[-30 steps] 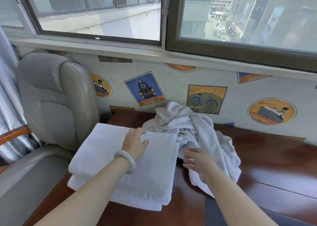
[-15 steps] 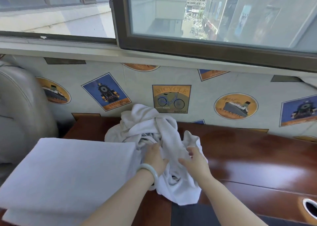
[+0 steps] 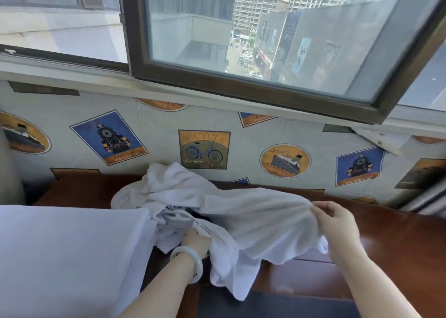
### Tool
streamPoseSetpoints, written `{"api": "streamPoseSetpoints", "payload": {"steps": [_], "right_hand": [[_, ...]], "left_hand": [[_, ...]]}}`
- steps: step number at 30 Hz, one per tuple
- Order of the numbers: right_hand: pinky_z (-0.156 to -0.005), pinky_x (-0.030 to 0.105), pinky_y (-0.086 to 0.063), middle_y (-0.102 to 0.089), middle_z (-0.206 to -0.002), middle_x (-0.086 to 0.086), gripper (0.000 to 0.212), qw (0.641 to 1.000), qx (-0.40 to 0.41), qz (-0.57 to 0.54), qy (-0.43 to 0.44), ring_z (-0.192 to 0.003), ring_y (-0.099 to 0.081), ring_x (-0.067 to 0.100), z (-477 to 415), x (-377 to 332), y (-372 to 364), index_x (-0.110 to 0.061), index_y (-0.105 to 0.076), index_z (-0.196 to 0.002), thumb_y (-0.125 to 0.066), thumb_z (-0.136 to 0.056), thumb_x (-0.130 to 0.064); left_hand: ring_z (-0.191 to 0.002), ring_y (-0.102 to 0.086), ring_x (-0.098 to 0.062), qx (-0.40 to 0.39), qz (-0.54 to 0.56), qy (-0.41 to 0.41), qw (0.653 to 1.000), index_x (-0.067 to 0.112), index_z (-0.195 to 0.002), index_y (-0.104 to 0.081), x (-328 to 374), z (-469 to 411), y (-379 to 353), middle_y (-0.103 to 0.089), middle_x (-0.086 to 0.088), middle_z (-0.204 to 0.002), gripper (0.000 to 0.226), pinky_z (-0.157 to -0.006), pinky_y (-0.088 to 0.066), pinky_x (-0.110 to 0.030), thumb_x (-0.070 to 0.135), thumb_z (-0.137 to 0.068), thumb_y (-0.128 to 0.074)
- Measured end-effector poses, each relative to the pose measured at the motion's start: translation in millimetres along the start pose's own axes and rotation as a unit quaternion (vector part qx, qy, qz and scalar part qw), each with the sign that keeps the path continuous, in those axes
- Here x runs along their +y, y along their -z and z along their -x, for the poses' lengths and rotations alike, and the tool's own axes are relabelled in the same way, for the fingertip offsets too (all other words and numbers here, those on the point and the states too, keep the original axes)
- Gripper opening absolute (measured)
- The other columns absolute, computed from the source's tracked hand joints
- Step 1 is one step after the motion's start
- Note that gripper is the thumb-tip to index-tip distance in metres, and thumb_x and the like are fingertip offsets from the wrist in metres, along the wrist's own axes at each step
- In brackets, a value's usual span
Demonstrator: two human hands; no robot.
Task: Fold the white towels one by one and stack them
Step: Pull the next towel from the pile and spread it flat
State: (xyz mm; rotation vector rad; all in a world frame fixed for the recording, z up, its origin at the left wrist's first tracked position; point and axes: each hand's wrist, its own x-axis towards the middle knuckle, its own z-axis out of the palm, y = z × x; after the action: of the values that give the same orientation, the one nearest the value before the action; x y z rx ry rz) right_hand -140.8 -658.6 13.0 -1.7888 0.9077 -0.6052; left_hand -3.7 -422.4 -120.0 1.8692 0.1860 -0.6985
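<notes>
The left hand (image 3: pixel 196 241), which lay flat on the folded stack (image 3: pixel 72 252) a second ago, has left it and gone into the crumpled heap (image 3: pixel 166 185) just right of the stack. Its fingers are buried in the folds, so I cannot tell how they close. The right hand (image 3: pixel 335 218) has moved well out to the right of the stack. It pinches an edge of one loose towel (image 3: pixel 260 216) between thumb and fingertips, with creases fanning from the pinch. That towel now stretches from the heap beside the stack out over the table (image 3: pixel 386 257), partly lifted, with a corner hanging off the near edge. I judge the last towel is finished and stacked and the next is being separated. It still has to come free of the heap and be spread flat and folded.
</notes>
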Motion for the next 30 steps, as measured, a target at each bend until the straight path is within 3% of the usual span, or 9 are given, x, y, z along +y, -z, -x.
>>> {"api": "streamPoseSetpoints", "payload": {"steps": [3, 6, 11, 15, 19, 23, 25, 28, 30], "right_hand": [[-0.068, 0.036, -0.055, -0.073, -0.087, 0.009, 0.01, 0.998, 0.006, -0.057, -0.033, -0.079, -0.064, 0.026, -6, 0, 46, -0.018, -0.073, -0.09, -0.066, -0.092, -0.011], [-0.066, 0.034, -0.055, -0.068, -0.09, 0.016, 0.011, 0.969, -0.033, -0.223, -0.099, -0.076, -0.06, 0.025, -19, -5, 75, -0.003, -0.069, -0.102, -0.061, -0.094, -0.005], [-0.091, 0.035, -0.054, -0.065, -0.105, 0.015, 0.023, 0.922, -0.077, -0.37, -0.08, -0.096, -0.064, 0.024, -57, -35, 163, 0.0, -0.062, -0.117, -0.053, -0.099, -0.009], [-0.044, 0.015, -0.05, -0.071, -0.064, -0.002, 0.02, 0.899, -0.1, -0.42, -0.081, -0.053, -0.065, 0.0, -81, -19, 279, -0.006, -0.062, -0.097, -0.048, -0.102, -0.018], [-0.069, 0.026, -0.054, -0.072, -0.072, 0.002, 0.03, 0.939, -0.118, -0.289, -0.144, -0.072, -0.07, 0.008, -106, 61, 322, -0.012, -0.072, -0.093, -0.044, -0.104, -0.015], [-0.079, 0.033, -0.045, -0.063, -0.105, 0.014, 0.026, 0.949, -0.143, -0.161, -0.232, -0.096, -0.058, 0.024, -95, 184, 318, -0.009, -0.056, -0.124, -0.054, -0.099, -0.007], [-0.089, 0.04, -0.044, -0.059, -0.123, 0.015, 0.035, 0.95, -0.147, -0.104, -0.255, -0.112, -0.053, 0.026, -83, 234, 313, -0.004, -0.058, -0.13, -0.062, -0.095, -0.006], [-0.083, 0.03, -0.043, -0.057, -0.129, 0.009, 0.049, 0.952, -0.2, 0.026, -0.229, -0.106, -0.054, 0.022, -55, 276, 294, -0.006, -0.054, -0.136, -0.068, -0.09, -0.009], [-0.09, 0.026, -0.042, -0.051, -0.139, 0.005, 0.06, 0.939, -0.263, 0.148, -0.166, -0.113, -0.053, 0.019, -35, 286, 280, -0.012, -0.046, -0.143, -0.07, -0.089, -0.02]], "left_hand": [[-0.067, -0.045, -0.01, 0.027, -0.091, -0.005, 0.995, 0.024, -0.07, -0.031, 3, 30, -19, -0.043, 0.002, -0.077, 0.039, -0.067, -0.044, -0.022, 0.013, -0.09, -0.062], [-0.063, -0.036, -0.004, 0.03, -0.1, -0.053, 0.993, 0.027, -0.07, -0.033, 3, 68, -55, -0.039, 0.007, -0.074, 0.038, -0.061, -0.035, -0.015, 0.013, -0.093, -0.058], [-0.067, -0.055, -0.011, -0.145, 0.226, -0.015, 0.963, 0.013, -0.086, -0.056, 24, 140, -159, -0.061, 0.001, -0.076, 0.011, -0.065, -0.049, -0.022, 0.007, -0.094, -0.062], [-0.112, -0.066, -0.025, -0.215, 0.396, 0.003, 0.893, 0.014, -0.123, -0.062, 34, 177, -245, -0.071, -0.008, -0.117, 0.029, -0.1, -0.048, -0.04, 0.022, -0.095, -0.064], [-0.113, -0.066, -0.024, -0.288, 0.334, -0.015, 0.897, 0.015, -0.128, -0.062, 25, 203, -328, -0.068, -0.009, -0.124, 0.033, -0.088, -0.055, -0.037, 0.021, -0.095, -0.062], [-0.082, -0.067, -0.017, -0.245, 0.264, 0.075, 0.93, 0.017, -0.114, -0.068, -9, 214, -383, -0.072, -0.003, -0.094, 0.027, -0.067, -0.053, -0.026, 0.013, -0.087, -0.072], [-0.088, -0.061, -0.018, -0.17, 0.218, 0.124, 0.953, 0.014, -0.113, -0.065, -27, 206, -386, -0.066, -0.005, -0.097, 0.026, -0.072, -0.05, -0.029, 0.014, -0.088, -0.07], [-0.097, -0.055, -0.022, -0.064, 0.14, 0.117, 0.981, 0.009, -0.119, -0.051, -47, 188, -374, -0.057, -0.003, -0.1, 0.028, -0.092, -0.048, -0.038, 0.01, -0.093, -0.061], [-0.11, -0.052, -0.03, -0.006, 0.095, 0.101, 0.99, 0.008, -0.14, -0.04, -56, 173, -362, -0.056, -0.008, -0.112, 0.055, -0.101, -0.044, -0.042, 0.01, -0.091, -0.064]]}}
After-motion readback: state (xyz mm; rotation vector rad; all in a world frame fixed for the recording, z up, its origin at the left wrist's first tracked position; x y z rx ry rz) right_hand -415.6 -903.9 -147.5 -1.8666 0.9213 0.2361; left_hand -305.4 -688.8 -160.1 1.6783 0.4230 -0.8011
